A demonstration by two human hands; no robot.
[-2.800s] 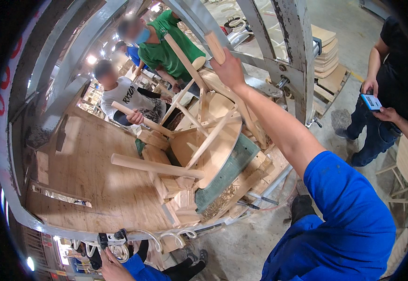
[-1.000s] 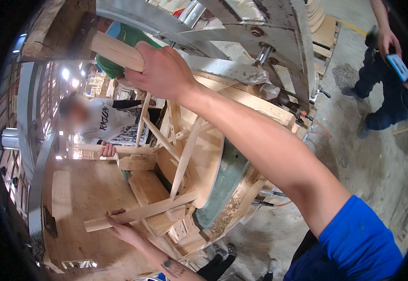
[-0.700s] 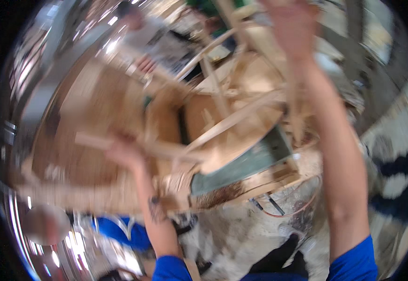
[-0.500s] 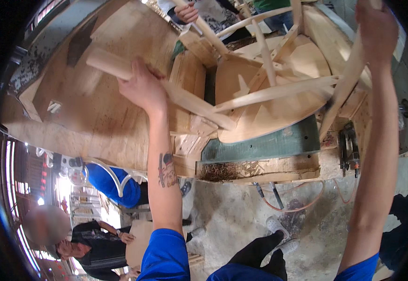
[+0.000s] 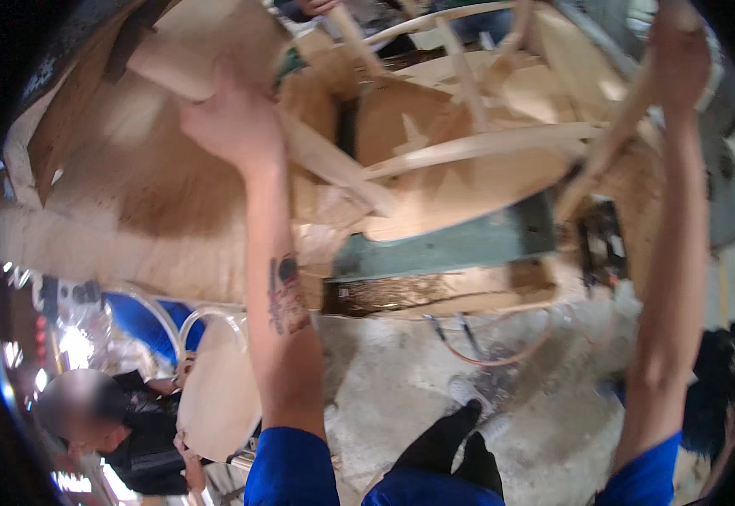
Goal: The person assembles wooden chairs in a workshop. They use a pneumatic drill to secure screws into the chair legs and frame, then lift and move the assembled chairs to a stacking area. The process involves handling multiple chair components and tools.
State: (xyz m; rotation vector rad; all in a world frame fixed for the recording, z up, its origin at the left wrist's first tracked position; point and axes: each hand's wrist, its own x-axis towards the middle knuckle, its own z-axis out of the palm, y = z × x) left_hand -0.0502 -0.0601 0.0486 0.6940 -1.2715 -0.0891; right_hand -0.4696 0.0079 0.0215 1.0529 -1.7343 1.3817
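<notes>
A pale wooden chair frame (image 5: 485, 147) with legs and stretchers stands over a rounded wooden seat panel (image 5: 443, 198) on the bench. My left hand (image 5: 241, 118) is wrapped round the near left chair leg (image 5: 325, 156), whose thick end sticks out past my fingers. My right hand (image 5: 681, 63) is closed round the near right chair leg (image 5: 608, 148), high at the right; part of its grip is blurred. At the far side a co-worker's hand (image 5: 317, 7) is on another leg. How the frame meets the seat cannot be made out.
A green block (image 5: 452, 249) lies under the seat's near edge, above a wooden trough (image 5: 443, 291) of small fasteners. A dark tool (image 5: 601, 244) hangs at the right, with an orange hose (image 5: 511, 358) below. At lower left, a person holds a rounded wooden panel (image 5: 220, 388).
The whole view has shifted, so the bench and chair sit further up and left. Both my hands keep their hold on the legs. The person at lower left has turned the panel into fuller view.
</notes>
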